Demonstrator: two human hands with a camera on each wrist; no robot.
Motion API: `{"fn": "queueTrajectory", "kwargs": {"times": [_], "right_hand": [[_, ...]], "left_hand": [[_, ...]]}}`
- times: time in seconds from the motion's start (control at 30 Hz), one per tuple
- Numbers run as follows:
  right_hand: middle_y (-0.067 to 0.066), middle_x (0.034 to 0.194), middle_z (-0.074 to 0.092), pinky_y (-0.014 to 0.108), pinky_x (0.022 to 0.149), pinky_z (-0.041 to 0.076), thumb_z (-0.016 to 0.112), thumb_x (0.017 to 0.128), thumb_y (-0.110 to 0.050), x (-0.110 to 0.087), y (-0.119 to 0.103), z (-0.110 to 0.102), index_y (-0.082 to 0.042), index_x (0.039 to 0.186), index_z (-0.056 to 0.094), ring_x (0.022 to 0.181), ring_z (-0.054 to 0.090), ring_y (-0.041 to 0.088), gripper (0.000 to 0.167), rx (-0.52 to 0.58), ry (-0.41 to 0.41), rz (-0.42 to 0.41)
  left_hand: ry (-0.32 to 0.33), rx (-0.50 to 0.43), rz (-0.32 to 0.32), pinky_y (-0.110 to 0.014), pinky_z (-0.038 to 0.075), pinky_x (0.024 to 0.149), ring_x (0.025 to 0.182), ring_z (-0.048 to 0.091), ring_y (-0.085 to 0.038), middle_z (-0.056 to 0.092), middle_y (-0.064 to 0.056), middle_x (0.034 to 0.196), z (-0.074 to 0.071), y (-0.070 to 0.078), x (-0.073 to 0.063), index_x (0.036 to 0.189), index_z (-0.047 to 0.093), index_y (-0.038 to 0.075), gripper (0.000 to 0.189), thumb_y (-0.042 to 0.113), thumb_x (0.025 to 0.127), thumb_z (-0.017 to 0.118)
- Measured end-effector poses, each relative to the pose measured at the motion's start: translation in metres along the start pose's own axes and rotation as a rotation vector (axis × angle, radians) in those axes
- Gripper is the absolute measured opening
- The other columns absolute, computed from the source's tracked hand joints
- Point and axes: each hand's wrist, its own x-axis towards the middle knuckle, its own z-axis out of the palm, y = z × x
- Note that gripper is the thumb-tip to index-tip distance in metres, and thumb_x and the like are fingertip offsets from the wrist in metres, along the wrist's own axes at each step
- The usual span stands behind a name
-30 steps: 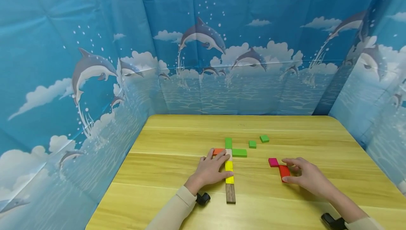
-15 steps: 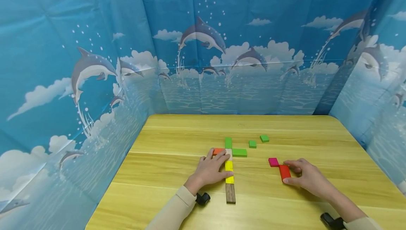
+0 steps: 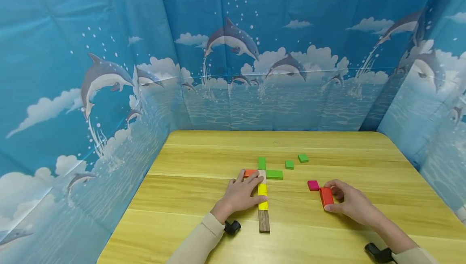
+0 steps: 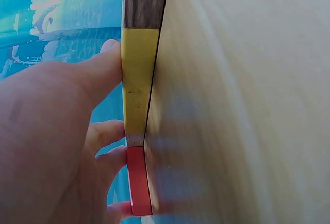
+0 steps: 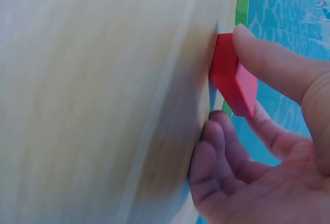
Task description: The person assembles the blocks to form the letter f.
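Observation:
My left hand (image 3: 238,197) rests over a cross-shaped row of flat wooden blocks, its fingertips on the orange-red block (image 3: 250,172) and the pale block (image 3: 262,173). The thumb touches the yellow part (image 3: 262,190) of the row. A dark brown block (image 3: 264,221) forms the near end; one green block (image 3: 261,163) tops the row and another green block (image 3: 274,174) juts right. To the right, my right hand (image 3: 353,205) pinches a red rectangular block (image 3: 326,198) between thumb and index finger. In the right wrist view the red block (image 5: 232,74) stands tilted, one long edge raised.
A magenta square block (image 3: 313,185) lies just left of the red block. Farther back are two small green squares, one green square (image 3: 289,165) nearer and one green square (image 3: 303,158) behind it. A dolphin-print curtain (image 3: 233,94) surrounds the wooden table (image 3: 204,151).
The right index finger has closed in on the far end of the red block, and the block has tipped up slightly. My left hand keeps its place on the row.

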Motion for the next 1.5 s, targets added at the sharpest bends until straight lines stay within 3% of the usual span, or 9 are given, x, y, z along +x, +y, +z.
{"fn": "queueTrajectory", "kwargs": {"times": [0.3, 0.7, 1.07, 1.5], "right_hand": [[0.008, 0.099, 0.063, 0.031, 0.074, 0.052, 0.09, 0.074, -0.017, -0.004, -0.004, -0.001, -0.01, 0.125, 0.053, 0.085, 0.06, 0.022, 0.063, 0.096, -0.005, -0.006], [0.009, 0.097, 0.063, 0.029, 0.072, 0.054, 0.084, 0.08, -0.007, -0.005, -0.005, 0.002, -0.013, 0.127, 0.057, 0.083, 0.062, 0.024, 0.055, 0.148, 0.028, -0.034], [0.012, 0.099, 0.063, 0.029, 0.072, 0.056, 0.081, 0.082, -0.002, -0.005, -0.007, 0.0, -0.01, 0.128, 0.058, 0.085, 0.062, 0.026, 0.052, 0.196, 0.066, -0.052], [0.012, 0.101, 0.063, 0.028, 0.07, 0.055, 0.083, 0.083, -0.01, 0.001, -0.016, -0.004, -0.011, 0.13, 0.056, 0.083, 0.064, 0.024, 0.055, 0.17, 0.114, -0.034]], "left_hand": [[0.0, 0.0, -0.003, -0.062, 0.032, 0.105, 0.151, 0.015, -0.038, 0.026, 0.008, 0.164, 0.0, 0.001, 0.0, 0.157, 0.037, 0.031, 0.075, 0.071, 0.095, 0.046], [0.007, 0.001, -0.003, -0.062, 0.032, 0.105, 0.151, 0.016, -0.038, 0.027, 0.008, 0.164, 0.001, 0.001, 0.0, 0.157, 0.038, 0.031, 0.075, 0.071, 0.094, 0.047], [-0.002, 0.002, -0.003, -0.061, 0.032, 0.105, 0.152, 0.014, -0.038, 0.026, 0.008, 0.165, 0.001, 0.001, 0.0, 0.158, 0.036, 0.032, 0.075, 0.071, 0.095, 0.046], [-0.006, -0.001, 0.002, -0.062, 0.032, 0.106, 0.151, 0.014, -0.039, 0.026, 0.008, 0.165, -0.001, 0.002, -0.001, 0.158, 0.037, 0.031, 0.074, 0.071, 0.096, 0.045]]}}
